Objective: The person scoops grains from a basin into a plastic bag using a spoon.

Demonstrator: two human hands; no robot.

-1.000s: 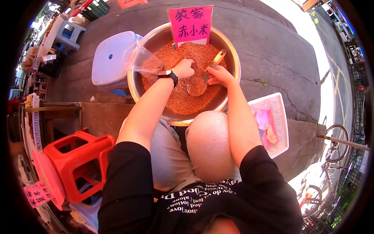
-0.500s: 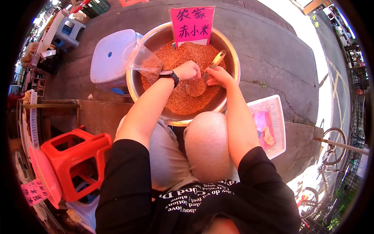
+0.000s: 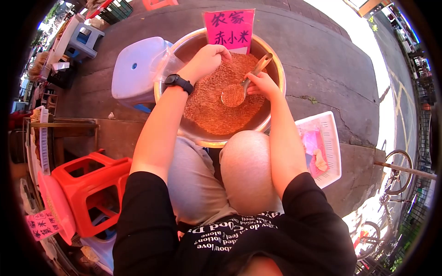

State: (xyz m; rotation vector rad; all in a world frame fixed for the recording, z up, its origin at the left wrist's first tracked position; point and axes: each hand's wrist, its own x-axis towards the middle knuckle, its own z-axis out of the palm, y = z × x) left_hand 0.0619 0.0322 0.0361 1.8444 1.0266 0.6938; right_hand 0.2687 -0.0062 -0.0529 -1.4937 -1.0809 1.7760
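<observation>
A wide metal basin in front of my knees holds reddish grain. My right hand grips a metal ladle low on its handle; the ladle's bowl, full of grain, is over the heap. My left hand, with a black watch on its wrist, is over the upper left of the grain with its fingers curled in. Whether anything small is between those fingers is hidden. Just left of it, a clear plastic bag lies over the basin's rim, partly behind the hand.
A pink handwritten sign stands at the basin's far side. Beside the basin on the left is a pale blue stool. A white basket with pink contents sits by my right knee. Red stools are at lower left.
My left hand has moved up and left, away from the ladle's bowl. The ladle stays in my right hand, shifted only slightly. More of the plastic bag is now behind the left hand.
</observation>
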